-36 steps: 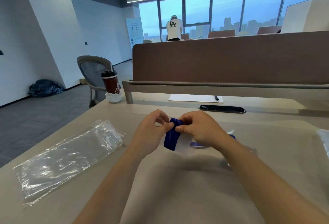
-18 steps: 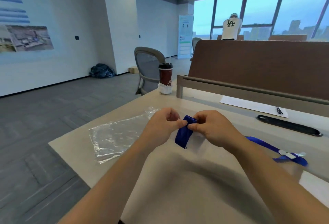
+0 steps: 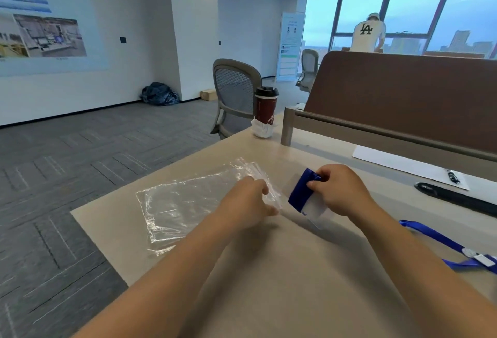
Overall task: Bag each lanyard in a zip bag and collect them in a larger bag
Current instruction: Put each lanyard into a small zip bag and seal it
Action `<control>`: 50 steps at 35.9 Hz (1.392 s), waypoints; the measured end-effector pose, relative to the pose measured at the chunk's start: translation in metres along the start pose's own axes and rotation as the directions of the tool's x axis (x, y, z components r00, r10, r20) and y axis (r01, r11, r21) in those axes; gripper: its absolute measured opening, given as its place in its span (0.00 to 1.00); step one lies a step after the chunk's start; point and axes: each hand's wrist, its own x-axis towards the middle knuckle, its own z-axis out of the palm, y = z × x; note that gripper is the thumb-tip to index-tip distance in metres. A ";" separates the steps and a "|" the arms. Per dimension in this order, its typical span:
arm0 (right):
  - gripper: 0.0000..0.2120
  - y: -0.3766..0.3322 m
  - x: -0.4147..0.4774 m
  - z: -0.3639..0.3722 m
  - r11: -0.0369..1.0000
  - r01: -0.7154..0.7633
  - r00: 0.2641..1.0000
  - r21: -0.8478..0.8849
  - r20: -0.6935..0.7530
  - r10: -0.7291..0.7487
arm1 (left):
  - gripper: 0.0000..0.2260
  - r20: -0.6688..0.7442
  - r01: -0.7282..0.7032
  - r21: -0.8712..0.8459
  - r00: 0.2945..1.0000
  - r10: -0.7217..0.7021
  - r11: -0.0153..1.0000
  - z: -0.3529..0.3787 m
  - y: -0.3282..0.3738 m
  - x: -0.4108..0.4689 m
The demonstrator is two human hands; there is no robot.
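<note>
My right hand (image 3: 338, 192) pinches the top of a small zip bag (image 3: 314, 209) just above the desk. Inside it sits a folded blue lanyard (image 3: 299, 194). To its left, my left hand (image 3: 247, 203) is at the right end of the large clear bag (image 3: 188, 203), which lies flat on the desk. The thumb and fingers close on the bag's crinkled edge. A second blue lanyard (image 3: 441, 241) with a white clip lies loose on the desk at the right, partly behind my right forearm.
A lidded coffee cup (image 3: 266, 108) stands at the desk's far left corner beside the brown partition (image 3: 403, 101). A sheet of paper (image 3: 403, 163) with a pen (image 3: 453, 176) and a black cable slot (image 3: 457, 195) lie near the partition. An office chair (image 3: 234, 90) stands past the desk edge.
My left hand has let go of the small bag and moved left onto the large clear bag. My right hand keeps the bagged lanyard. The view has swung left.
</note>
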 end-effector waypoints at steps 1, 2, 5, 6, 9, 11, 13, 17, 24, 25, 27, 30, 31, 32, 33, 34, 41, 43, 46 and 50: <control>0.02 0.001 0.001 0.001 1.000 -0.004 1.000 -0.001 -0.006 0.004 | 0.26 -0.005 -0.013 0.034 1.000 0.013 0.999 0.004 0.001 0.002; 0.02 0.002 0.002 0.001 1.000 -0.007 1.000 -0.001 -0.008 0.007 | 0.25 -0.021 -0.028 0.070 0.999 0.029 0.997 0.007 0.001 0.003; 0.03 0.003 0.002 0.003 1.000 -0.016 1.000 0.007 0.002 0.016 | 0.20 -0.062 -0.048 0.110 0.997 0.055 0.993 0.014 -0.001 0.006; 0.03 0.003 0.001 0.003 1.000 -0.020 1.000 0.012 0.006 0.019 | 0.17 -0.060 -0.050 0.116 0.997 0.057 0.992 0.015 -0.002 0.006; 0.04 0.004 -0.001 0.002 0.999 -0.033 0.999 0.025 0.014 0.033 | 0.07 -0.075 -0.054 0.162 0.995 0.066 0.985 0.016 -0.001 0.006; 0.04 0.005 -0.003 0.000 0.999 -0.040 0.999 0.034 0.014 0.040 | 0.05 -0.095 -0.051 0.169 0.993 0.068 0.984 0.017 0.001 0.005; 0.04 0.005 -0.006 -0.002 0.998 -0.049 0.999 0.033 0.016 0.048 | 0.06 -0.120 -0.048 0.153 0.991 0.067 0.987 0.017 0.001 0.002; 0.05 0.006 -0.014 -0.009 0.998 -0.052 0.999 0.043 0.020 0.051 | 0.08 -0.211 -0.037 0.069 0.976 0.051 0.997 0.017 -0.001 -0.006; 0.06 0.013 -0.031 -0.029 0.995 -0.087 0.995 0.051 -0.041 0.090 | 0.04 -0.172 -0.174 -0.041 0.971 0.165 0.984 -0.003 0.014 -0.029; 0.06 0.015 -0.034 -0.033 0.994 -0.099 0.993 0.053 -0.053 0.102 | 0.04 -0.143 -0.197 -0.067 0.972 0.186 0.978 -0.004 0.016 -0.034; 0.07 0.017 -0.040 -0.039 0.990 -0.125 0.989 0.058 -0.070 0.129 | 0.04 -0.094 -0.236 -0.105 0.970 0.226 0.966 -0.006 0.017 -0.044; 0.06 0.021 -0.052 -0.048 0.985 -0.156 0.983 0.068 -0.092 0.162 | 0.07 -0.026 -0.268 -0.154 0.963 0.267 0.951 -0.004 0.019 -0.060; 0.06 0.022 -0.057 -0.051 0.985 -0.158 0.981 0.069 -0.102 0.164 | 0.06 0.006 -0.271 -0.160 0.961 0.275 0.949 -0.003 0.020 -0.066; 0.07 0.023 -0.062 -0.054 0.986 -0.156 0.980 0.067 -0.113 0.162 | 0.05 0.041 -0.272 -0.158 0.959 0.281 0.949 -0.002 0.022 -0.072; 0.08 0.023 -0.067 -0.057 0.986 -0.152 0.980 0.064 -0.121 0.159 | 0.05 0.074 -0.268 -0.152 0.957 0.281 0.951 -0.002 0.023 -0.077; 0.08 0.023 -0.072 -0.059 0.987 -0.151 0.979 0.063 -0.126 0.158 | 0.05 0.106 -0.256 -0.142 0.957 0.272 0.956 -0.001 0.023 -0.082; 0.10 0.028 -0.104 -0.068 0.983 -0.179 0.975 0.050 -0.127 0.184 | 0.09 0.226 -0.232 0.004 0.948 0.225 0.973 -0.002 0.033 -0.108; 0.10 0.031 -0.109 -0.069 0.980 -0.192 0.972 0.059 -0.129 0.198 | 0.12 0.154 -0.194 -0.048 0.968 0.199 0.980 -0.001 0.043 -0.109; 0.10 0.035 -0.111 -0.068 0.970 -0.217 0.965 0.108 -0.125 0.230 | 0.14 0.103 -0.098 -0.082 0.989 0.106 0.992 0.006 0.056 -0.100; 0.08 0.038 -0.108 -0.062 0.946 -0.248 0.952 0.210 -0.126 0.278 | 0.19 0.100 0.006 -0.017 0.995 -0.004 1.000 0.015 0.072 -0.080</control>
